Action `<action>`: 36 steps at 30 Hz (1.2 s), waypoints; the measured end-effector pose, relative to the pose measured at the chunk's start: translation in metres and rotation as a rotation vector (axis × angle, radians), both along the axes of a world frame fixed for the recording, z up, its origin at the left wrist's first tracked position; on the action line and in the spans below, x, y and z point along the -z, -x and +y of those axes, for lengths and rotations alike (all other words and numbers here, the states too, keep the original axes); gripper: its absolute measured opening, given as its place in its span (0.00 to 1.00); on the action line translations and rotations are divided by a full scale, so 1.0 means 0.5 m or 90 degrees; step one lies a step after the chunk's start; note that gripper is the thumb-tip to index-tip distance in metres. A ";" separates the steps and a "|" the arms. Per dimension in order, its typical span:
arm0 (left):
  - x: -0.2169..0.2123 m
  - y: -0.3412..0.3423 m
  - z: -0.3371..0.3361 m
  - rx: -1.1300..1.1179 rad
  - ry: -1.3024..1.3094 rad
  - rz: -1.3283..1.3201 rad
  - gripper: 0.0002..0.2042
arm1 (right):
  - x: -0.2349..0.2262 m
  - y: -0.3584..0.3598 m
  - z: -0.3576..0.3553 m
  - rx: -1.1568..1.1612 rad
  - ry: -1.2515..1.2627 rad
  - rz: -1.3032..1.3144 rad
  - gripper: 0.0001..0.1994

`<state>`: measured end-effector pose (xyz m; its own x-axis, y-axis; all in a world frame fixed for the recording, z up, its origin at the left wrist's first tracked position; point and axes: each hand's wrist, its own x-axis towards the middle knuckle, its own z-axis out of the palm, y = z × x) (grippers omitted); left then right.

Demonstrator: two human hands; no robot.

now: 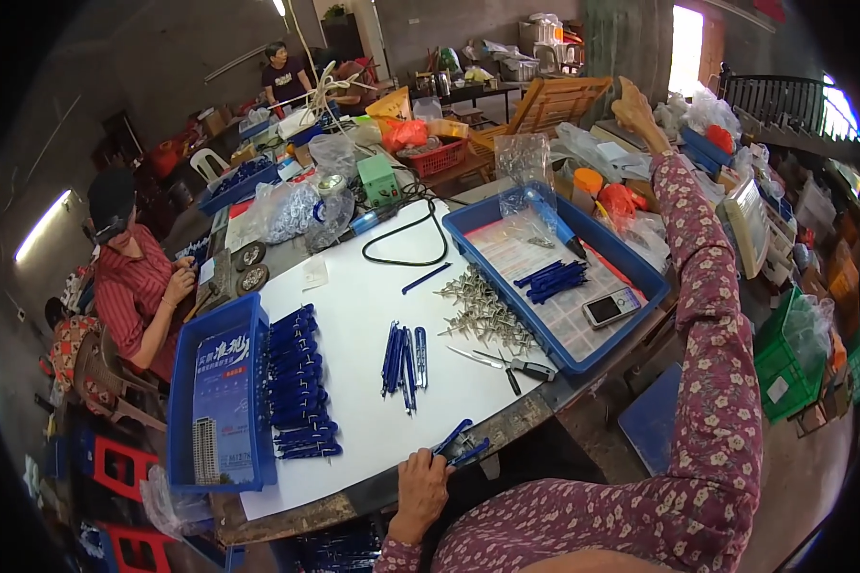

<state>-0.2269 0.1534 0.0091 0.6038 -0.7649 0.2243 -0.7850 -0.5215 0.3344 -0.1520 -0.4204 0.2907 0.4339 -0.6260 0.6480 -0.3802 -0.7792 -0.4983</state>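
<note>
At the table's near edge my left hand (422,492) is closed on a folding tool with blue handles (462,443) and metal parts, its arms spread apart. My right hand (636,112) is stretched far out at the upper right, past the blue tray, beside a slatted wooden chair (551,108). Its fingers look bent together; what they hold, if anything, is too small to make out. On the white sheet (354,282) lie several slim blue pieces (404,368), a heap of silver metal parts (487,310), a knife (506,363) and a long row of blue tools (298,382).
A blue tray (569,358) holds a phone (612,307), blue pieces and a blue power screwdriver (554,222). Another blue tray (266,411) stands left. A co-worker in red stripes (139,296) sits across the left corner. A black cable (377,258) loops over the sheet; a green crate (791,358) stands right.
</note>
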 end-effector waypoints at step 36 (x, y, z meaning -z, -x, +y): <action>-0.002 -0.004 0.047 -0.022 0.015 -0.011 0.07 | -0.056 0.030 0.139 -0.110 -0.088 0.012 0.31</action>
